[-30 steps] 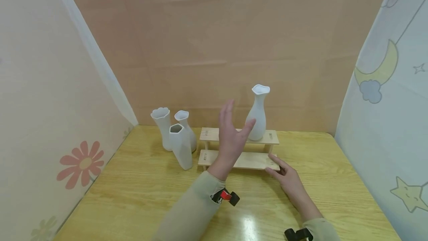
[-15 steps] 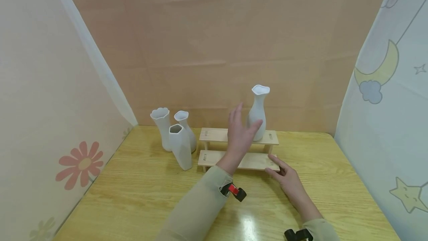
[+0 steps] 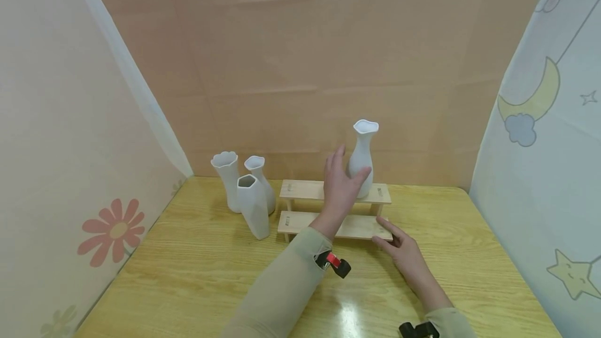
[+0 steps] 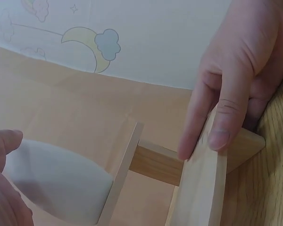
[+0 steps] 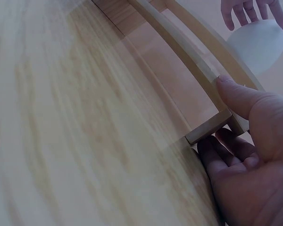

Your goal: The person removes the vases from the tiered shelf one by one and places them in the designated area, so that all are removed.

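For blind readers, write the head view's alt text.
A person's open left hand is at a wavy-rimmed white vase on the upper shelf of a two-tier pale wooden stand; the right hand grips the lower shelf's right end. Three more white vases cluster on the yellow wood-grain table left of the stand.

head view looks forward and down from above; two close, tilted wrist views share the wooden stand (image 4: 198, 188).

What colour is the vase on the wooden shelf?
The vase is plain white, seen best in the head view.
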Available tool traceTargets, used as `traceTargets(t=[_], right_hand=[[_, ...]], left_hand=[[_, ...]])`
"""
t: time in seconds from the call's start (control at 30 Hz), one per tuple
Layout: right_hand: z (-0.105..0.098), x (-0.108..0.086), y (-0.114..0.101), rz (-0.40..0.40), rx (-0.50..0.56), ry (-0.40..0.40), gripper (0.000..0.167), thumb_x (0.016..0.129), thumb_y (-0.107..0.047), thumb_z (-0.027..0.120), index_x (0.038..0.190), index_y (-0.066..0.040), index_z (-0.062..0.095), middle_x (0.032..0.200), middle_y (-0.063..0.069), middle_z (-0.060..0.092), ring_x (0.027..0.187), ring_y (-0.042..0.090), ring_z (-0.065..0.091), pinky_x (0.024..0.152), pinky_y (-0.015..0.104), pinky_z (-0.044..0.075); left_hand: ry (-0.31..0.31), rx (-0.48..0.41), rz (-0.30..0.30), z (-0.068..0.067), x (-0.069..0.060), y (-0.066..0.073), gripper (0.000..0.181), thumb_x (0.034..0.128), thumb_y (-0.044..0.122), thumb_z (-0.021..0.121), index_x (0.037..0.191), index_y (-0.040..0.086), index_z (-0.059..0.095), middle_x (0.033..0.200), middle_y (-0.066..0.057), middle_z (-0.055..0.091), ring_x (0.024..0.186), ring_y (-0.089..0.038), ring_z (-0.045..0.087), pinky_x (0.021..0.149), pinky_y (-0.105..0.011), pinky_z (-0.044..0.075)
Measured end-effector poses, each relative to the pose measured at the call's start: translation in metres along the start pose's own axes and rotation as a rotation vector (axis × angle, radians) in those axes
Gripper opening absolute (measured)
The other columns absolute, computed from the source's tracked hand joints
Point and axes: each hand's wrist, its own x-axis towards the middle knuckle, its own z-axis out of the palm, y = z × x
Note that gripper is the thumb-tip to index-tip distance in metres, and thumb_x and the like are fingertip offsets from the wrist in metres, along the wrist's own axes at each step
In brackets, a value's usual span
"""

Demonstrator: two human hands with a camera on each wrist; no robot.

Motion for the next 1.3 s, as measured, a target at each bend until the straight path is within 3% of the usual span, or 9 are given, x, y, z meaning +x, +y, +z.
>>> traceTargets(t=[0.2, 0.5, 0.73, 0.97, 1.3], right_hand=[[0.0, 0.0, -0.001, 0.004, 0.008, -0.005, 0.08, 0.103, -0.051, 0.077, 0.171, -0.024, 0.044, 0.18, 0.005, 0.03, 0.164, 0.031, 0.028, 0.101, 0.007, 0.04], [0.001, -0.002, -0.002, 0.0, 0.013, -0.004, 0.079, 0.104, -0.049, 0.076, 0.172, -0.023, 0.043, 0.18, 0.006, 0.029, 0.147, 0.031, 0.054, 0.101, 0.011, 0.045], [0.0, -0.003, -0.004, 0.007, -0.004, -0.001, 0.08, 0.103, -0.052, 0.076, 0.171, -0.025, 0.043, 0.18, 0.004, 0.029, 0.157, 0.031, 0.041, 0.102, 0.009, 0.041], [0.0, -0.004, -0.004, 0.0, -0.003, 0.004, 0.079, 0.104, -0.05, 0.076, 0.171, -0.024, 0.043, 0.18, 0.006, 0.03, 0.141, 0.03, 0.06, 0.1, 0.012, 0.045], [0.0, -0.004, -0.004, 0.007, 0.006, 0.001, 0.08, 0.104, -0.05, 0.076, 0.172, -0.024, 0.042, 0.18, 0.004, 0.029, 0.144, 0.029, 0.058, 0.1, 0.011, 0.044]], left_hand=[[-0.002, 0.007, -0.028, 0.005, 0.002, -0.001, 0.079, 0.096, 0.029, 0.09, 0.164, 0.016, 0.051, 0.154, -0.009, 0.056, 0.137, -0.032, 0.058, 0.109, -0.056, 0.054], [-0.008, 0.001, -0.041, 0.008, 0.004, -0.001, 0.077, 0.0957, 0.026, 0.09, 0.162, 0.016, 0.053, 0.149, -0.008, 0.058, 0.133, -0.029, 0.058, 0.108, -0.055, 0.054], [-0.009, 0.0, -0.041, 0.009, 0.004, -0.001, 0.073, 0.0962, 0.025, 0.09, 0.16, 0.016, 0.056, 0.146, -0.006, 0.06, 0.133, -0.027, 0.06, 0.107, -0.052, 0.055], [-0.016, -0.005, -0.036, 0.01, 0.002, 0.0, 0.065, 0.0974, 0.025, 0.089, 0.155, 0.016, 0.059, 0.142, -0.005, 0.061, 0.128, -0.023, 0.062, 0.105, -0.051, 0.057], [-0.009, 0.011, -0.021, 0.011, 0.002, -0.002, 0.061, 0.0979, 0.026, 0.088, 0.152, 0.017, 0.061, 0.141, -0.005, 0.062, 0.125, -0.023, 0.062, 0.103, -0.05, 0.058]])
